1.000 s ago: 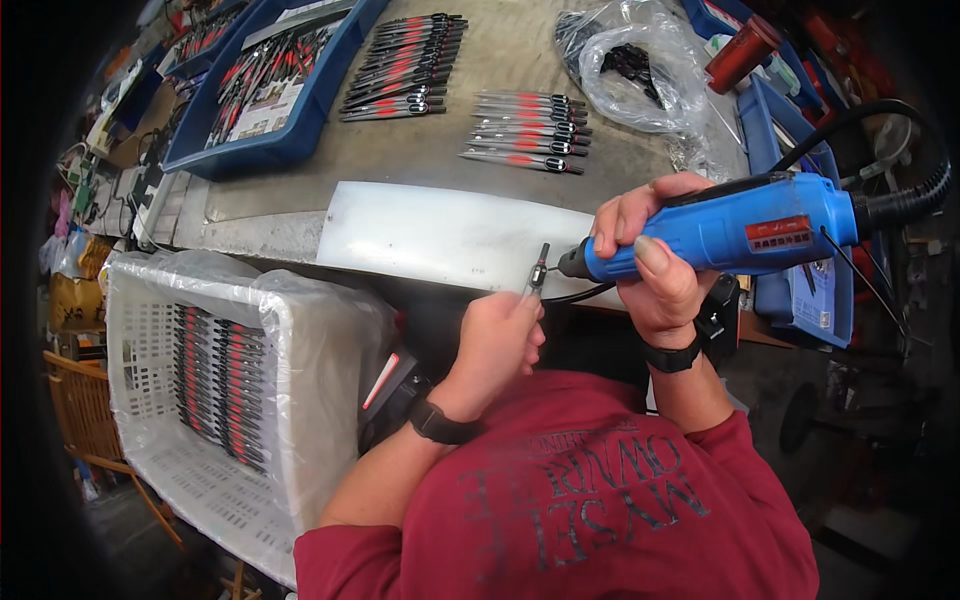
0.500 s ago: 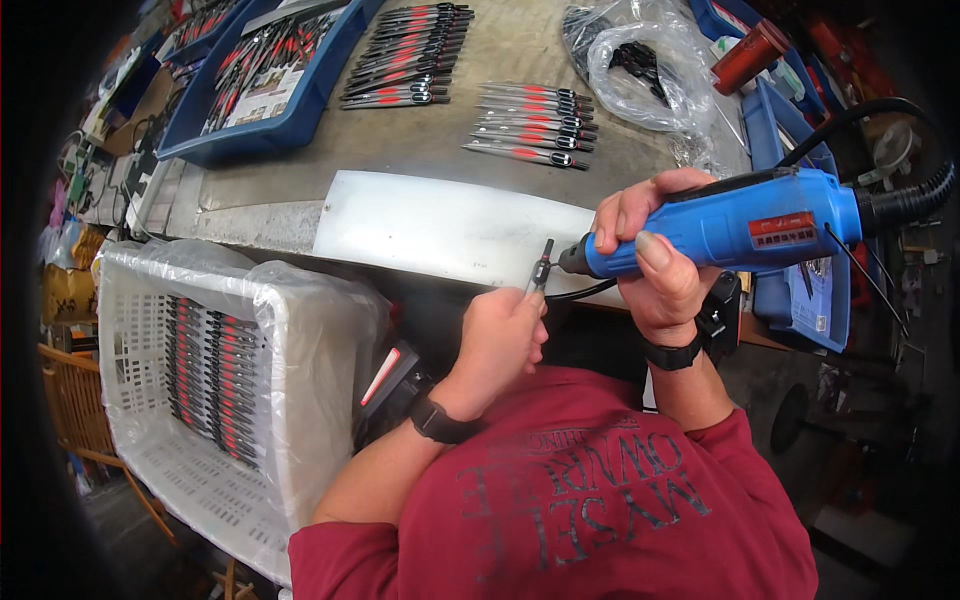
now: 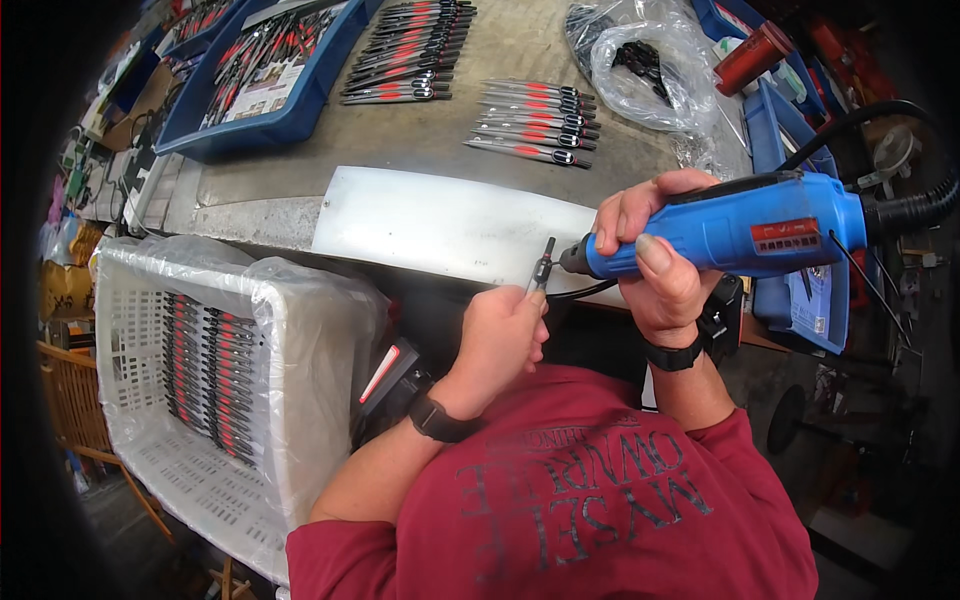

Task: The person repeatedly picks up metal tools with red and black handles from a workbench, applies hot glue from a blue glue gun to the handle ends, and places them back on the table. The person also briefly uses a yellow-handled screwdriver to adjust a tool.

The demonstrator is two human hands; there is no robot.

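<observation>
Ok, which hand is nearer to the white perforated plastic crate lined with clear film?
Left. The left hand is right of the crate, apart from it, holding a slim grey pen-like piece; the right hand is farther right, gripping a blue cylindrical power tool.

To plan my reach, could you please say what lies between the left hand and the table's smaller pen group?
Past the pen in the left hand, the head view shows a white board, then tabletop, before those pens.

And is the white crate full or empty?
Partly filled: the white crate holds two columns of pen-shaped pieces, its slotted surface showing beside them.
</observation>
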